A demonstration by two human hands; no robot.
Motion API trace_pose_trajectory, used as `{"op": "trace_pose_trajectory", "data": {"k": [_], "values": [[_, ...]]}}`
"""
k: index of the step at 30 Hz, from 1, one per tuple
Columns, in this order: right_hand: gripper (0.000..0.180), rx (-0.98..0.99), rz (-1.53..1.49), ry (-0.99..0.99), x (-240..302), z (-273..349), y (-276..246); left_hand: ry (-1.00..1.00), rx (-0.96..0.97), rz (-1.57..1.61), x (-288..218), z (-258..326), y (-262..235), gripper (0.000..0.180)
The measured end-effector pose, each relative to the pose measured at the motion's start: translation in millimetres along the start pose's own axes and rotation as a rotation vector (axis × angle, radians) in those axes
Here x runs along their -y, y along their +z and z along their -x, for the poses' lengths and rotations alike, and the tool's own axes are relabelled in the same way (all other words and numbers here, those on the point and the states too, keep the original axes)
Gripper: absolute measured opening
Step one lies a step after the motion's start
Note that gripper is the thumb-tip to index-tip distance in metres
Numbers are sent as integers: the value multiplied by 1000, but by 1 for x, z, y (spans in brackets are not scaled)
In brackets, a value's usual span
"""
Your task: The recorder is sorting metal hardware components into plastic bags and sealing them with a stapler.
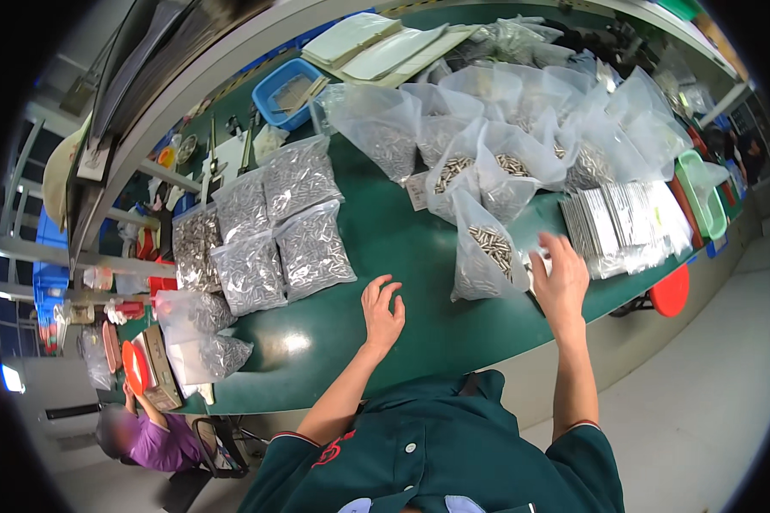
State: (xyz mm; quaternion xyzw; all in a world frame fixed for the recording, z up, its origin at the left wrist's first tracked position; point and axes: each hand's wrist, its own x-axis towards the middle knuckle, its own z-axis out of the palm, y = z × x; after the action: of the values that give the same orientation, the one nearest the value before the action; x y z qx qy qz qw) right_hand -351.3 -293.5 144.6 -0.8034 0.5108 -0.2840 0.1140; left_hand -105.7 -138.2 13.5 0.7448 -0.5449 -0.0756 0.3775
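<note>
My left hand hovers over the green table, fingers curved and apart, holding nothing. My right hand is beside an upright clear plastic bag of small silvery metal pins, its mouth gaping. The fingers of that hand are spread and bent around the bag's right edge; whether they touch the plastic is hard to see. Several sealed flat bags of similar metal parts lie to the left of my left hand. Just right of my right hand sits a stack of silvery flat packets.
Several open bags of pins crowd the back of the table. A blue bin and papers lie behind. Left are a scale and a seated person in purple. A green basket and red stool are right.
</note>
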Motion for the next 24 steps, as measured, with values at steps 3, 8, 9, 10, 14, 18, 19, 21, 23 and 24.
{"op": "trace_pose_trajectory", "data": {"k": [3, 8, 9, 10, 14, 18, 19, 21, 23, 24], "values": [[21, -9, -323, -167, 101, -72, 4, -20, -56, -9, 1, 9, -17, 23], [59, 182, -27, -262, 154, -189, 156, -90, -161, 41, -2, 30, -38, 24], [56, 372, 61, -168, 166, -206, 168, -99, -190, 21, 3, 42, -48, 24], [54, 353, 111, -142, 149, -226, 193, -145, -192, 65, 5, 49, -52, 23], [35, 395, 169, -81, 150, -249, 222, -278, -284, -31, 28, 92, -81, 21], [33, 364, 156, -160, 156, -229, 225, -434, -352, 86, 42, 119, -89, 15], [33, 369, 169, -166, 159, -223, 225, -443, -355, 99, 43, 120, -89, 15], [33, 443, 254, -168, 163, -211, 228, -426, -327, 117, 48, 115, -90, 14], [33, 409, 258, -188, 156, -200, 224, -387, -333, 125, 48, 107, -90, 11], [34, 371, 249, -199, 151, -195, 222, -346, -296, 150, 48, 99, -92, 10]]}}
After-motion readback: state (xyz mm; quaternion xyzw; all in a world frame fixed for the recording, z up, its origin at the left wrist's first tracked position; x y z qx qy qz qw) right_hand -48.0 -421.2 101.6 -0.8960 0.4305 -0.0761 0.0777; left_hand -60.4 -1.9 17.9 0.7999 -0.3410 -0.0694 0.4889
